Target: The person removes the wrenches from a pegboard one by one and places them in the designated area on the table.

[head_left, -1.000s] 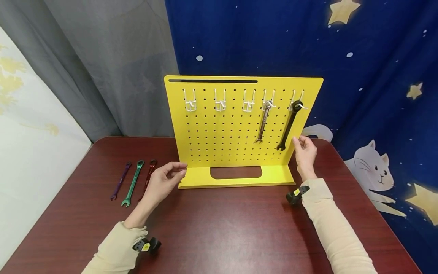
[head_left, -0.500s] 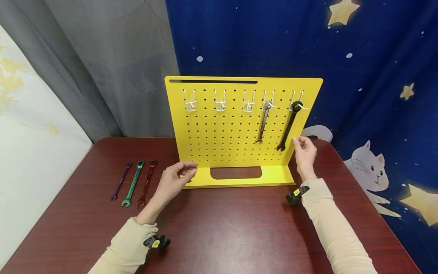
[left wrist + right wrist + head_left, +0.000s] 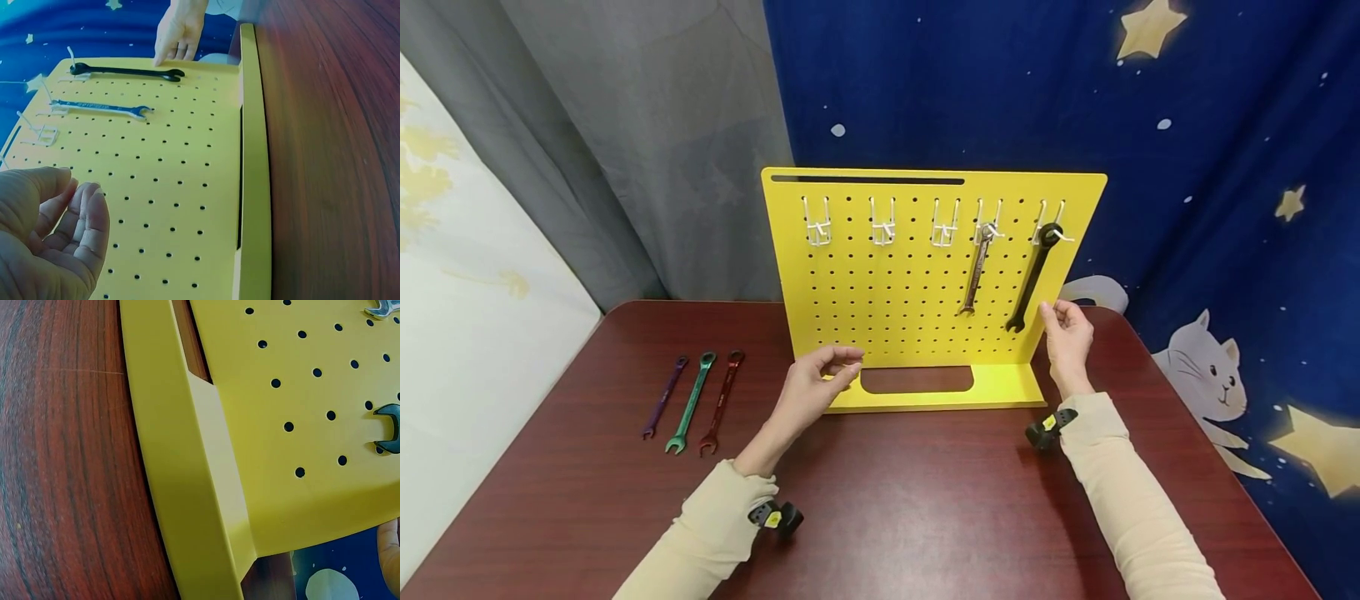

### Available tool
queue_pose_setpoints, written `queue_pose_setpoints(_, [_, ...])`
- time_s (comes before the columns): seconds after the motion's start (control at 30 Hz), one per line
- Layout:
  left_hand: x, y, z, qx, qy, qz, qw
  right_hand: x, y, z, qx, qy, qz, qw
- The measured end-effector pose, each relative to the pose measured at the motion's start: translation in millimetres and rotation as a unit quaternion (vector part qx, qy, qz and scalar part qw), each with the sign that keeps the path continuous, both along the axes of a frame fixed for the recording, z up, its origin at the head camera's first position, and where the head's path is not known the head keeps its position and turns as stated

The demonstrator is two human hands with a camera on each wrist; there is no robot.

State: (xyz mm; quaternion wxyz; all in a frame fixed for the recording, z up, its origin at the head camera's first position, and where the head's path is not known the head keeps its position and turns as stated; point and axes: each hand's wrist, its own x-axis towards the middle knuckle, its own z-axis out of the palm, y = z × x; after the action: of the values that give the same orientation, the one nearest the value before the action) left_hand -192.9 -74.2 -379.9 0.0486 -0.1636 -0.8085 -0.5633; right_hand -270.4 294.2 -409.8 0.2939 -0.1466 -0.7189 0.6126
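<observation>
The left hand [image 3: 814,385] hovers in front of the lower left part of a yellow pegboard [image 3: 910,308]. Its fingers are loosely bent, with a gap to the thumb and nothing between them, as the left wrist view shows. At the board's right edge, the right hand [image 3: 1069,343] holds the edge by thumb and fingers; some fingertips are hidden. Close by, a black combination wrench [image 3: 1032,282] hangs from the far-right hook. A silver combination wrench [image 3: 977,273] hangs on the hook to its left. Both wrenches also appear in the left wrist view.
White hooks [image 3: 883,232] on the board's left and middle bear no tools. On the table [image 3: 925,500] at left lie a purple wrench [image 3: 665,398], a green wrench [image 3: 692,404] and a red wrench [image 3: 723,403]. Curtains [image 3: 940,83] hang behind.
The left hand has moved right, away from the wrenches on the table and across the board's front, uncovering the red wrench. The right hand stays at the board's edge.
</observation>
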Motion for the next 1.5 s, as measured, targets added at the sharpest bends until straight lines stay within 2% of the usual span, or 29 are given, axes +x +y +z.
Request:
queue_pose_setpoints(0.2, [-6.0, 15, 0.1, 0.009, 0.024, -0.013, 0.9996, -0.5, 0, -0.5, -0.005, 0.006, 0.0, 1.0])
queue_pose_setpoints(0.43, [-8.7, 30, 3.6, 0.018, 0.006, -0.017, 0.9997, -0.8, 1, -0.9, 0.0, 0.032, 0.007, 0.999])
queue_pose_setpoints(0.67, [7.8, 40, 30.8, 0.012, 0.001, -0.022, 0.9997, -1.5, 2, -0.7, -0.006, 0.015, 0.007, 1.0])
queue_pose_setpoints(0.73, [10.0, 42, 35.0, 0.01, -0.003, -0.024, 0.9997, -0.8, 2, -0.4, -0.008, 0.015, 0.006, 1.0])
queue_pose_setpoints(0.8, [7.9, 44, 32.7, 0.009, -0.003, -0.023, 0.9997, -0.6, 1, -0.5, -0.008, 0.017, 0.006, 1.0])
queue_pose_setpoints(1.03, [-13.9, 50, 4.6, 0.015, 0.018, -0.012, 0.9997, -1.4, 0, -2.3, 0.002, 0.024, -0.003, 1.0])
queue_pose_setpoints(1.2, [-17.6, 55, 3.7, 0.021, 0.027, -0.017, 0.9993, -1.3, 1, -2.8, -0.001, 0.027, -0.002, 1.0])
queue_pose_setpoints(1.23, [-14.9, 56, 8.3, 0.023, 0.028, -0.02, 0.9992, 1.1, -1, 0.7, -0.001, 0.025, 0.0, 1.0])
queue_pose_setpoints(1.33, [-17.1, 60, 8.7, 0.03, 0.029, -0.022, 0.9989, 1.5, -1, 1.3, 0.003, 0.026, 0.002, 1.0])
queue_pose_setpoints(1.5, [-23.5, 66, 5.7, 0.017, 0.029, -0.018, 0.9993, 1.1, -1, 1.8, -0.001, 0.024, 0.007, 1.0])
